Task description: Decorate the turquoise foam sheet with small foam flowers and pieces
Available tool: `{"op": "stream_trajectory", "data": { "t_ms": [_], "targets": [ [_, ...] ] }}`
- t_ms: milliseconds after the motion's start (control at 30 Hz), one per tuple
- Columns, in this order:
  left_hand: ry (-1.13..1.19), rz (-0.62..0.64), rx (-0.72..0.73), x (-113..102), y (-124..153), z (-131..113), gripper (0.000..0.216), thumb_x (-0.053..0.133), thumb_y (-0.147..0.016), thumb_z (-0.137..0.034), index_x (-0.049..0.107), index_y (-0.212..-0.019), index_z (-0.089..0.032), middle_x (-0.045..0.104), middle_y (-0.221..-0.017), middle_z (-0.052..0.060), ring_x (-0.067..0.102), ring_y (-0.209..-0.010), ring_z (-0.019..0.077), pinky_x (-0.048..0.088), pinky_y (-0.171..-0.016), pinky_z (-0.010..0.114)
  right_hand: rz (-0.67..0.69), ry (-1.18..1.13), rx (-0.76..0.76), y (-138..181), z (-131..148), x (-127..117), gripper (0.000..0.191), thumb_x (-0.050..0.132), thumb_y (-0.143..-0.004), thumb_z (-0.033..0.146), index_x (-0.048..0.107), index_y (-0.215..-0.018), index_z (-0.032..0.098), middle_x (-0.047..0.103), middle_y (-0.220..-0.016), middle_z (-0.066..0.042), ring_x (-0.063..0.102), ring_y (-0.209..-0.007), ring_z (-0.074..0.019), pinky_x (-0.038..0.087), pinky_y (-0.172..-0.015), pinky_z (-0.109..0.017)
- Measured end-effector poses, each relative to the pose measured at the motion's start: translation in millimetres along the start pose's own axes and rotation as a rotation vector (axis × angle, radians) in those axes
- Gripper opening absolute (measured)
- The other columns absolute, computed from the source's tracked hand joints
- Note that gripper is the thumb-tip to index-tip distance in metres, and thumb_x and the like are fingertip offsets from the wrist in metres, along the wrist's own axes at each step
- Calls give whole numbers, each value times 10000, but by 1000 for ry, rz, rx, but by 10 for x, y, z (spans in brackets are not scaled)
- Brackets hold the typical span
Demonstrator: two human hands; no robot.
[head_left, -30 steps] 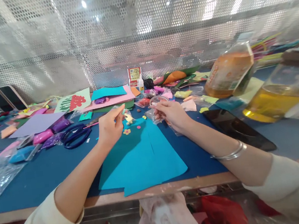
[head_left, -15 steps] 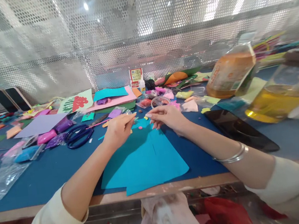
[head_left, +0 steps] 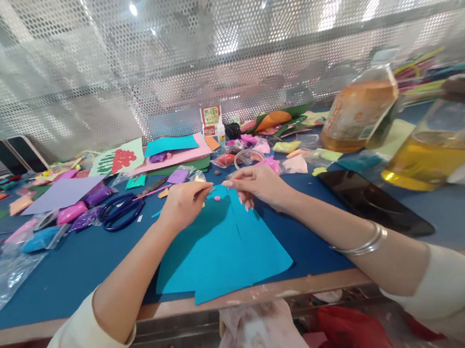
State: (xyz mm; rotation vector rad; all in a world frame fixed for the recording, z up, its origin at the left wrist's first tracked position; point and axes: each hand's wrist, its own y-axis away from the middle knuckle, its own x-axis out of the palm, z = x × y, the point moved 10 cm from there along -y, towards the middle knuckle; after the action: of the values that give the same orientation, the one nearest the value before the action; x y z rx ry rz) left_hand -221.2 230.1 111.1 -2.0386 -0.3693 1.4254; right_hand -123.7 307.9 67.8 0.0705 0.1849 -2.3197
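Now, left hand [head_left: 182,206]: just left of centre, thumb and forefinger pinched, the rest curled; its tips have shifted rightward, over the top of the turquoise sheet. Whether anything sits in that pinch is too small to tell.
Right hand [head_left: 262,187]: just right of centre, thumb and forefinger nearly meeting, other fingers loosely bent. Clear film that showed by its fingertips a second ago is gone from there; I cannot tell if it grips a crumb.
Gap between hands: narrowed to almost nothing, so the work now seems gathered at one small spot.
Turquoise sheet [head_left: 221,249]: centre of the frame, reaching the table's near edge; a pink dot [head_left: 217,198] lies near its top, below the fingertips.
Left of the table: a lavender sheet [head_left: 63,194], then dark-blue-handled scissors [head_left: 122,202].
Upper middle: a pale card with red shapes [head_left: 123,158], and farther right a clear ring [head_left: 235,161] beyond the right hand.
Right of the table: a dark slab [head_left: 371,201], a bottle of orange liquid [head_left: 359,109], a container of yellow liquid [head_left: 436,156].
Room: perforated metal wall [head_left: 181,44] across the top; red plastic [head_left: 351,329] at lower right.
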Motion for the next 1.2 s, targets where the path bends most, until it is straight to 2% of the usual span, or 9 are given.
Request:
{"op": "stream_trajectory", "data": {
  "t_ms": [133,300,467,633,767,900,1000,1100,1200],
  "targets": [
    [-19,47,-36,58,-3,51,160,555,-826,-173,691,-910,-161,719,-764,22,651,-644,133,469,-594,219,-15,43,-21,1,35,-27,416,709,-623,516,611,-686,117,521,-399,40,457,-285,-70,373,-290,-176],
    [-94,52,-125,-9,1,155,145,635,-785,-296,700,-733,-178,682,-605,0,604,-539,132,397,-506,219,40,90,-74,-11,48,2,359,714,-637,463,641,-644,111,531,-435,32,497,-350,-66,401,-346,-170],
    [-215,2,-4,-29,-4,100,236,488,-874,-270,704,-864,-177,717,-774,45,643,-665,158,411,-566,233,107,46,-48,-20,-25,62,268,732,-650,358,680,-761,119,643,-567,-5,611,-501,-104,506,-488,-204],
    [-161,13,-33,9,-2,139,209,496,-858,-239,690,-913,-184,720,-878,40,663,-782,175,460,-658,243,65,-84,52,-35,-111,51,297,752,-629,321,682,-852,137,719,-765,-55,686,-726,-159,553,-657,-247],
    [-70,76,-76,43,2,152,97,592,-789,-235,670,-795,-177,702,-746,4,639,-645,140,454,-596,223,29,-75,47,-47,-101,19,287,743,-638,374,667,-767,129,716,-730,-58,682,-671,-144,551,-653,-240],
    [-70,106,-41,58,6,100,63,633,-753,-239,656,-732,-185,673,-655,-16,610,-584,127,422,-542,217,46,13,-13,-29,-24,21,331,752,-611,426,630,-660,121,651,-542,-22,619,-481,-114,520,-491,-211],
    [-109,67,21,28,6,35,105,574,-797,-233,667,-790,-186,693,-720,6,625,-642,138,439,-580,230,31,41,-31,-13,5,0,345,759,-595,435,606,-619,126,582,-450,12,555,-387,-96,476,-401,-199],
    [-127,-14,73,-49,6,-24,144,531,-804,-167,669,-841,-182,707,-825,30,645,-758,153,469,-669,242,34,43,-23,-18,-10,-2,322,752,-614,416,633,-664,121,607,-482,-1,576,-411,-104,498,-433,-212],
    [-123,-37,77,-80,7,-30,101,568,-794,-193,665,-769,-179,703,-764,21,646,-711,151,470,-631,235,36,11,1,-33,-49,4,264,747,-643,342,677,-756,114,669,-583,-31,631,-498,-122,536,-516,-227]
  ]
}}
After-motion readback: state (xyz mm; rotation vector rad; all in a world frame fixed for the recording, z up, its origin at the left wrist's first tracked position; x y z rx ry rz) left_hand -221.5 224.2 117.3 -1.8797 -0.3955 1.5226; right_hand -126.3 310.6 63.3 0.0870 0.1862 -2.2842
